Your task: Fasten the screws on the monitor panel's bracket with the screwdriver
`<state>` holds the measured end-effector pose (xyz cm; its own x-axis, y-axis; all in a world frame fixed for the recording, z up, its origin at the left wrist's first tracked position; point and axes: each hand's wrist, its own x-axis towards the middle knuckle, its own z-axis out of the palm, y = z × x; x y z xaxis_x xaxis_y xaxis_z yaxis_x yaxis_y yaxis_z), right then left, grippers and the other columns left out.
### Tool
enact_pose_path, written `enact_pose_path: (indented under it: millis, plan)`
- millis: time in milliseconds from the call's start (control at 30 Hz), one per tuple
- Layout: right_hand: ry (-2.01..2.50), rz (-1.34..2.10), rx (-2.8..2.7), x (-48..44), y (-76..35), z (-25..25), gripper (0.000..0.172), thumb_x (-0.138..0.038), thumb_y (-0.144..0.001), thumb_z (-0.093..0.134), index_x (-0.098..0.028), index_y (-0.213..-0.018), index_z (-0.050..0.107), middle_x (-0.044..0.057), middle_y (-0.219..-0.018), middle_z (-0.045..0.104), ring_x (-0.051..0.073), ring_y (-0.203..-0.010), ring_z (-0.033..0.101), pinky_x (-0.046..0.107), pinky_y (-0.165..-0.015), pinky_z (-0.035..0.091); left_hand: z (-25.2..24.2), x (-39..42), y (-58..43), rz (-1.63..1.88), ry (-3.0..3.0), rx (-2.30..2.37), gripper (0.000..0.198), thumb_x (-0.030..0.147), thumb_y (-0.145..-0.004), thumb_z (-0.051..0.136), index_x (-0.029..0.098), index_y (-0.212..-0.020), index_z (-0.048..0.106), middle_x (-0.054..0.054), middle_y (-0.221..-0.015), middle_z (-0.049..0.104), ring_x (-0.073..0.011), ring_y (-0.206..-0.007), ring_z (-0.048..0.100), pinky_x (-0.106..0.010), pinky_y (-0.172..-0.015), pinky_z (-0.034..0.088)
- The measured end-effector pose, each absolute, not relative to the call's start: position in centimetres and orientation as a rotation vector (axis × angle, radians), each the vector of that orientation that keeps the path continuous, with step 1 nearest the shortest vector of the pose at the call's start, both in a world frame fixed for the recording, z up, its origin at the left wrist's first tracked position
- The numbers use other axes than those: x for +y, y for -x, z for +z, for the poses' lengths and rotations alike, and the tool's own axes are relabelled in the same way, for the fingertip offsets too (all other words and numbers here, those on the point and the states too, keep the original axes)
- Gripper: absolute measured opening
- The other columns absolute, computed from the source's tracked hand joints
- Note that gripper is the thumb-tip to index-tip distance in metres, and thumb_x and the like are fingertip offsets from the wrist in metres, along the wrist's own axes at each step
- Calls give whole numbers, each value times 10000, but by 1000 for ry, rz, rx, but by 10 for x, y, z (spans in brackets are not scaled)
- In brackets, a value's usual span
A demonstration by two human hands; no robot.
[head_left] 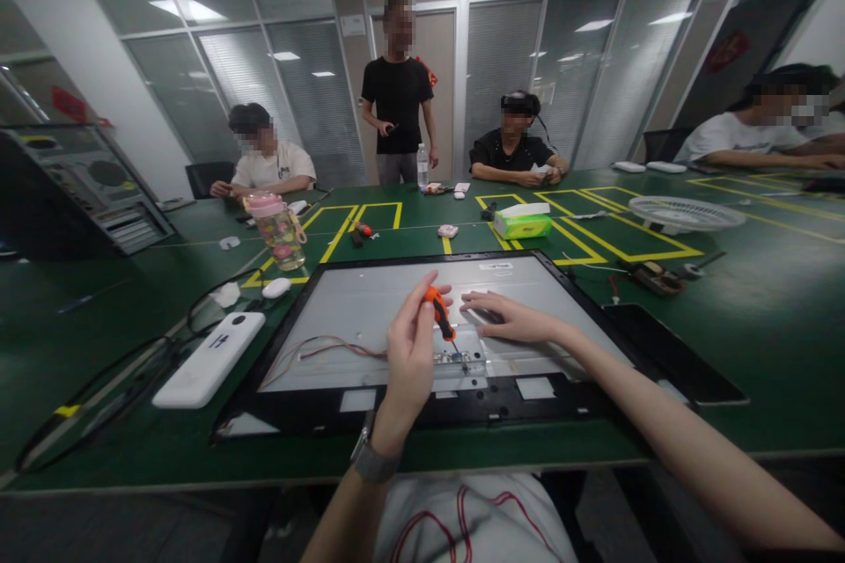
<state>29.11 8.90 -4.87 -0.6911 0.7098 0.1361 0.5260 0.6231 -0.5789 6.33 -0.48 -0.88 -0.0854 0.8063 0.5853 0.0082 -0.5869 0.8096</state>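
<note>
A flat grey panel with a black frame [541,343] lies on the green table before me. My left hand [413,343], with a watch on its wrist, is closed round an orange and black screwdriver [440,314]. The screwdriver points down and right, its tip at a small circuit board [455,358] near the panel's lower middle. Thin wires [330,341] run from behind my left hand to the panel's left side. My right hand [518,318] rests on the panel, right of the screwdriver, fingers spread and holding nothing.
Left of the panel are a white power bank [211,361], black cables and a pink-lidded bottle [275,233]. Behind it stands a green tissue box [521,223]. A dark flat slab [673,352] and a white fan grille [687,214] are at right. Several people are across the table.
</note>
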Motion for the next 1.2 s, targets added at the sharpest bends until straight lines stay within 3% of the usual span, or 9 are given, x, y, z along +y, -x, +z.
enact_pose_path:
  millis: [133,300,500,667,833,1000,1133,1200]
  plan:
    - [977,726,-2495,89,-291,-49,617,-592,-889,580,-204,-1369,569,163,-1535,429,336,-1408,390,518,-1161,280,-10,-3,-64,1837,-1658,943,242,294,-903,640,226,-1123,715,-42,-956,656,-141,-843,624,-239,-780,510]
    - [978,707,-2503,91,-290,-51,596,-563,-899,573,-194,-1367,567,175,-1533,430,321,-1416,384,517,-1169,256,-8,-4,-62,1785,-1630,941,313,292,-988,468,217,-1207,679,-73,-1064,692,-170,-947,659,-292,-868,514]
    - [991,709,-2509,91,-290,-50,602,-576,-891,576,-204,-1364,570,160,-1538,428,307,-1419,382,496,-1176,252,-7,-3,-62,1882,-1662,876,207,282,-881,661,224,-1065,738,-46,-954,636,-145,-840,625,-243,-756,528]
    - [989,723,-2511,89,-290,-47,597,-565,-901,569,-205,-1377,559,158,-1542,421,310,-1428,366,508,-1179,242,-7,-3,-62,1804,-1619,829,307,293,-979,491,222,-1194,698,-79,-1094,675,-168,-944,660,-307,-879,527]
    - [992,732,-2508,89,-290,-48,608,-573,-891,578,-204,-1374,564,151,-1543,420,322,-1417,375,504,-1173,258,-3,-5,-63,1854,-1603,876,229,278,-888,648,205,-1082,744,-53,-955,667,-144,-831,643,-246,-758,541]
    - [1003,735,-2504,90,-291,-49,583,-565,-892,586,-236,-1372,567,127,-1547,420,321,-1414,377,514,-1172,257,-3,-6,-63,1814,-1584,887,280,302,-972,511,193,-1123,719,-89,-1050,709,-182,-961,673,-315,-891,533]
    - [998,740,-2506,90,-291,-48,607,-575,-892,578,-207,-1373,565,152,-1543,419,328,-1417,372,514,-1174,252,-5,-5,-64,1857,-1584,892,191,281,-905,624,201,-1042,732,-61,-980,681,-149,-846,660,-251,-760,541]
    - [996,743,-2506,89,-291,-48,618,-584,-892,574,-202,-1377,561,157,-1545,415,332,-1420,368,519,-1175,245,-5,-5,-63,1904,-1608,916,170,276,-904,625,206,-1006,742,-56,-974,667,-149,-860,649,-253,-771,534]
